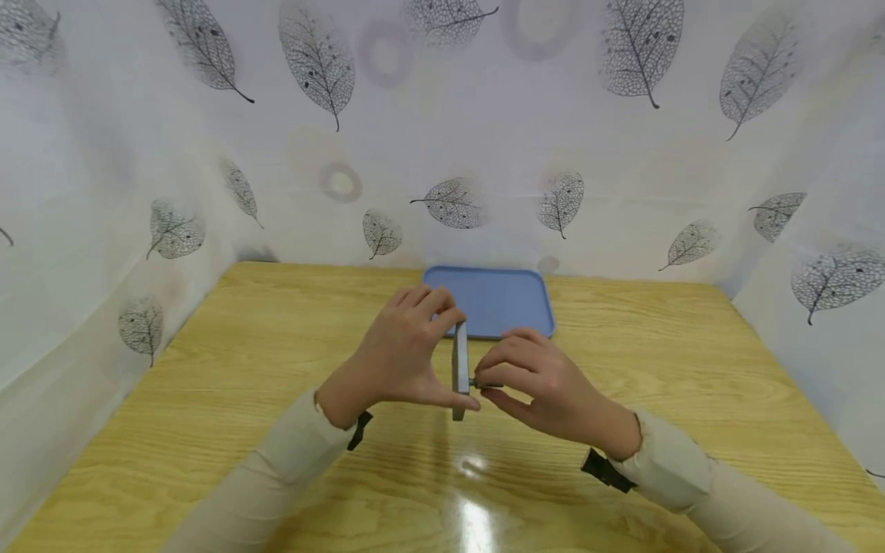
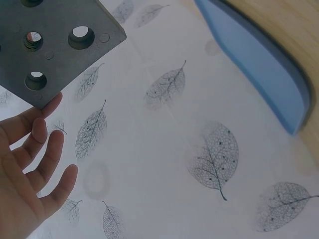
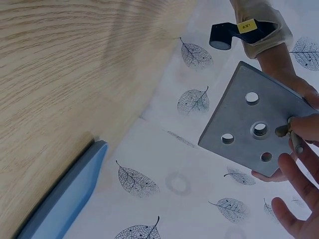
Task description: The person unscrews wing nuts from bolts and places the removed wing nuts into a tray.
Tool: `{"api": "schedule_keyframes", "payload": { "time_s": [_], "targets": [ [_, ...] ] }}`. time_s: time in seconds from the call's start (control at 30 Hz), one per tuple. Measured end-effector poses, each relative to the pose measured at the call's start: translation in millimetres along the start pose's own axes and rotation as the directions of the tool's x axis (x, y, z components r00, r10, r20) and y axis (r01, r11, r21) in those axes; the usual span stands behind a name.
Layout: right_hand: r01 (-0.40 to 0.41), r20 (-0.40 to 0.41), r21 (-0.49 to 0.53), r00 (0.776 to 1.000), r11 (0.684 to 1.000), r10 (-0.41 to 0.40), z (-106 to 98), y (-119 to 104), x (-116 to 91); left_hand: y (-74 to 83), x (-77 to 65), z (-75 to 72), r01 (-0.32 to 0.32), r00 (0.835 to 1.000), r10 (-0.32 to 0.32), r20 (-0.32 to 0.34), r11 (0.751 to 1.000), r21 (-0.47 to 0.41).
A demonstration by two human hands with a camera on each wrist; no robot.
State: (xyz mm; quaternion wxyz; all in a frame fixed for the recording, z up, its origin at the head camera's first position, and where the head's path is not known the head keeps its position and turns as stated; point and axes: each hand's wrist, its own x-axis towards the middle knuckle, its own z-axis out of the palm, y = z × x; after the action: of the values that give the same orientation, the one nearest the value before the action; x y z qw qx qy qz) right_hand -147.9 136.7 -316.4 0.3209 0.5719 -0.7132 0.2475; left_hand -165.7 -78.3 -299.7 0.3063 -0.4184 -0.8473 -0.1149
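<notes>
The right hand [image 1: 542,380] pinches a small bolt [image 1: 473,382] at the face of a holed metal plate [image 3: 239,114]. The left hand [image 1: 408,346] grips the plate's edges, upright above the wooden table [image 1: 622,338], near a blue tray [image 1: 498,296].

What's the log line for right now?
left hand: grips grey plate, upright | right hand: pinches small metal piece at plate's face | blue tray: on table

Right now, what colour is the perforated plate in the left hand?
Grey; the perforated plate shows best in the right wrist view.
</notes>
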Motion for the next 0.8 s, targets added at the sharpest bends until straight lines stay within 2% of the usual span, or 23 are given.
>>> {"api": "schedule_keyframes", "payload": {
  "time_s": [0.23,0.5,0.63,0.8],
  "targets": [
    [0.057,-0.026,-0.051,0.998,0.997,-0.058,-0.1,-3.4,-0.6,-0.1,-0.4,0.1,-0.001,1.000,0.001,-0.002,1.000,0.003],
    [0.073,-0.030,-0.018,0.997,0.997,-0.074,-1.4,-5.0,-1.0,-0.6,-0.6,-0.1,0.003,1.000,-0.003,-0.011,1.000,-0.010],
    [0.031,-0.045,0.006,0.999,0.999,-0.031,-0.9,-4.0,-0.9,-0.2,-1.0,-0.6,-0.001,1.000,0.000,-0.015,1.000,-0.010],
    [-0.099,0.003,0.025,0.995,0.995,0.099,-1.0,-2.7,-3.6,0.0,-1.6,-0.8,-0.005,1.000,0.005,-0.014,1.000,-0.005]
  ]
}}
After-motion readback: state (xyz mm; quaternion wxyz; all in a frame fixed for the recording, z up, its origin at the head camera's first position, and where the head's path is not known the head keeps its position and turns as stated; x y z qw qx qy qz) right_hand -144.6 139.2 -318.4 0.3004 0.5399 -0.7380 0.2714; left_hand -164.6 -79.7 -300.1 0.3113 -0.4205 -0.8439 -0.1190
